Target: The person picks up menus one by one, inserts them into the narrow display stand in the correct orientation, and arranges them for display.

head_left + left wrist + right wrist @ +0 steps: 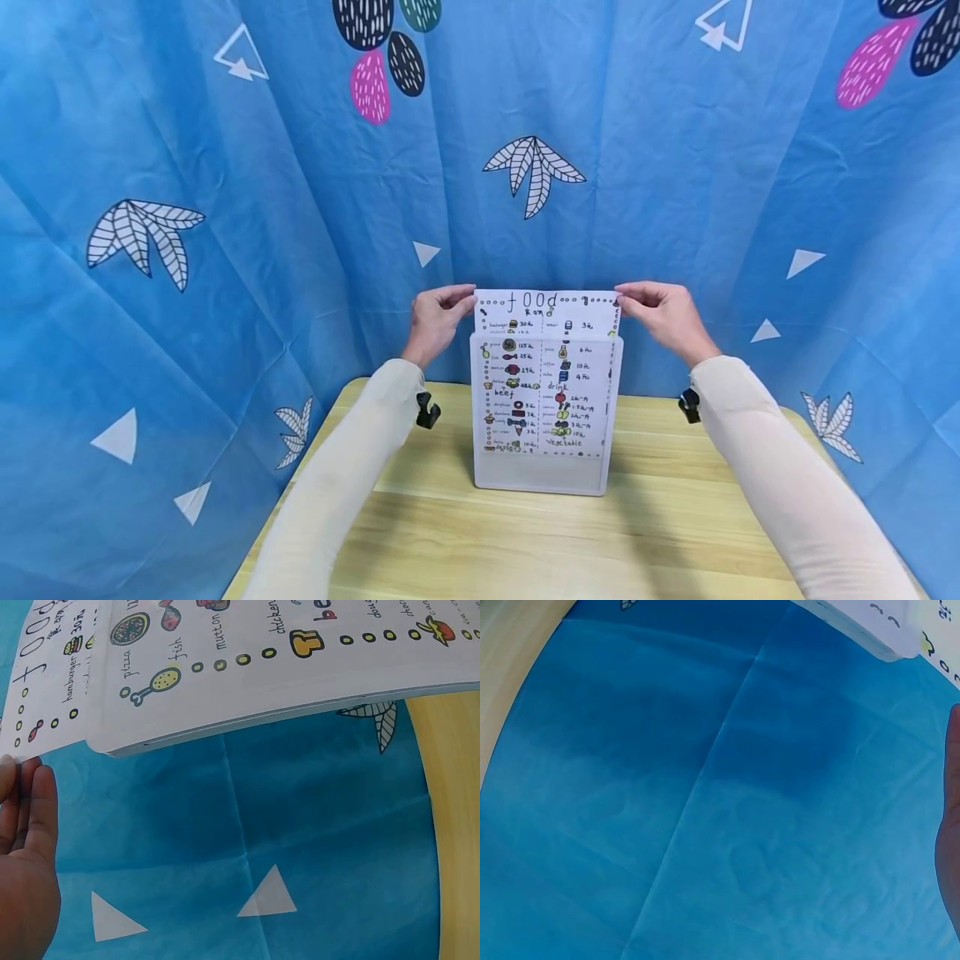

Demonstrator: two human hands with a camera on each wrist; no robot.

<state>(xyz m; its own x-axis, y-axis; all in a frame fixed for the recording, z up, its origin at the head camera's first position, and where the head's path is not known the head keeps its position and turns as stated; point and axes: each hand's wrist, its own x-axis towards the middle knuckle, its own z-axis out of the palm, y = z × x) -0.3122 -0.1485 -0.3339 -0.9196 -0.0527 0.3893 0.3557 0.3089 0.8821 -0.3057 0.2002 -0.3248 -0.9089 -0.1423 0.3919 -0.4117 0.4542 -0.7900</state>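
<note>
A hand-drawn food menu sheet [546, 312] stands partly inside a clear upright sign holder [540, 473], its top sticking out above the holder's edge. My left hand [433, 323] pinches the sheet's top left corner between thumb and fingers. At the top right corner my right hand [667, 315] pinches the sheet too. In the left wrist view the fingers [41, 810] meet the sheet's corner beside the holder. Only a sliver of the right hand [949, 832] shows in the right wrist view. Below the sheet's lower edge, a strip of the holder shows no paper.
The holder stands on a light wooden table [420, 533] with rounded back corners. A blue patterned curtain [637, 167] hangs behind and on both sides. Each wrist wears a dark strap mount [428, 410] over a white sleeve [352, 467].
</note>
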